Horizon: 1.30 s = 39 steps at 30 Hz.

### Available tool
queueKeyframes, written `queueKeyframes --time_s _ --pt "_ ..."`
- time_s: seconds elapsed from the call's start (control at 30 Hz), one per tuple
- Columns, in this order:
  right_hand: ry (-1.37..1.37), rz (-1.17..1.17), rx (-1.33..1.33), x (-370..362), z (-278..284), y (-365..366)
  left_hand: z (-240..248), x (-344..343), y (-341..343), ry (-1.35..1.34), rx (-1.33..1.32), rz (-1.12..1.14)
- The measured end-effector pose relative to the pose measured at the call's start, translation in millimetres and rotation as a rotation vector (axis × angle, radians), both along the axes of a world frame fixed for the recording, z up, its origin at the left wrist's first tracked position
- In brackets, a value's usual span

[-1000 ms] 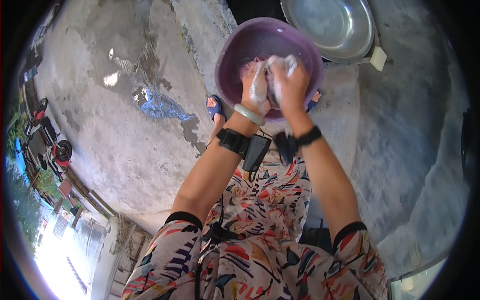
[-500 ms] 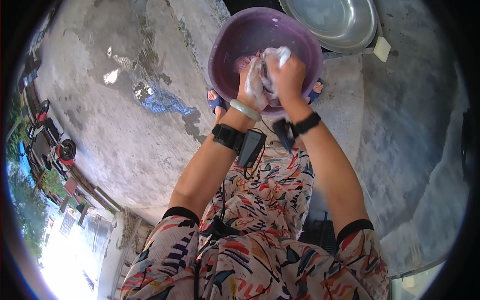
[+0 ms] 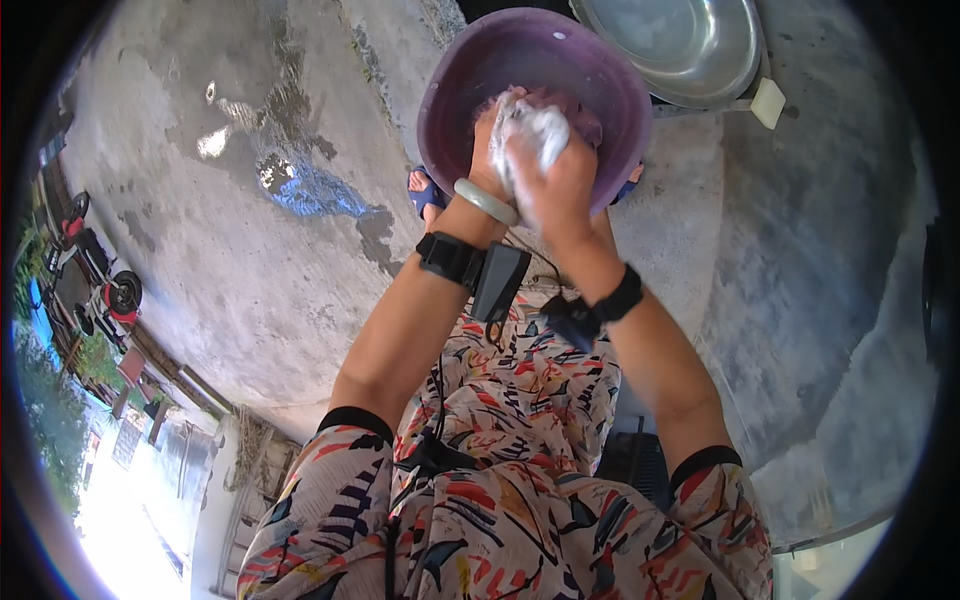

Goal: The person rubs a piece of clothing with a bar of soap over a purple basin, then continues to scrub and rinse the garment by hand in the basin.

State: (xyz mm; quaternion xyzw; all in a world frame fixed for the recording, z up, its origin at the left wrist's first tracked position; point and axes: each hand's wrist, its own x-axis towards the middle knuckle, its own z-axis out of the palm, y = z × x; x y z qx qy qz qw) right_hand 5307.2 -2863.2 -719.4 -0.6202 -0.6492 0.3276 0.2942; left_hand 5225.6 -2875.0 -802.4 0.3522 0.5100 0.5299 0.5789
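Concrete floor (image 3: 290, 330), purple basin (image 3: 628, 110): my left hand (image 3: 486, 148) and right hand (image 3: 563, 182) clutch soapy cloth (image 3: 546, 128), seemingly mid-scrub; another rub needs firm grip.

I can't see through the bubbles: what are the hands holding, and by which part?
A pinkish cloth, bunched between the left hand and right hand; which part can't be told.

Left grip (image 3: 486, 152) beside right grip (image 3: 560, 190)
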Motion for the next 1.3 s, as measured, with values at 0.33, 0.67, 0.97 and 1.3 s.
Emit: queueKeyframes --time_s 0.33,0.67,0.97,1.3 --pt "0.015 0.052 0.098 24 -9 27 36 9 8 -0.963 -0.37 0.083" --pt "0.743 -0.361 -0.457 75 11 54 85 -52 20 -0.435 -0.417 -0.355" --pt "0.651 -0.178 -0.546 69 91 60 111 -17 31 0.327 0.006 -0.396" --pt "0.347 -0.113 -0.274 78 140 46 152 5 -4 0.558 0.511 -0.059"
